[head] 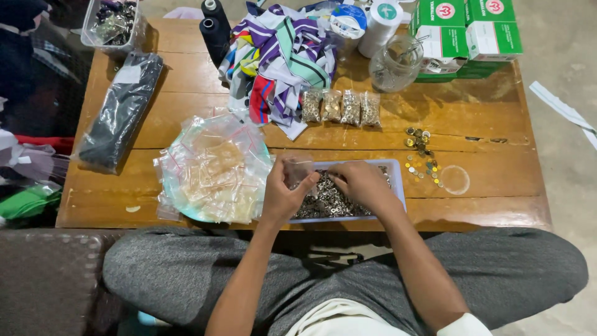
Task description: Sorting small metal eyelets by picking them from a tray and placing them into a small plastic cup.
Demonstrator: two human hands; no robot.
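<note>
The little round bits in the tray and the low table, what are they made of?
The small round pieces look like metal: silvery and shiny, glinting. The tray seems to be pale plastic, smooth with thin walls. The table looks like varnished wood, with visible plank lines and grain.

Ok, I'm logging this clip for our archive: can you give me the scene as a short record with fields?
Setting: low wooden table, person seated cross-legged
Left hand: pinches a small clear bag over the tray
Right hand: fingers down in the small metal pieces
Tray: pale, rectangular, at the table's near edge
Left of tray: pile of empty clear bags
Behind tray: four filled bags in a row
Right of tray: loose gold and silver pieces
</note>
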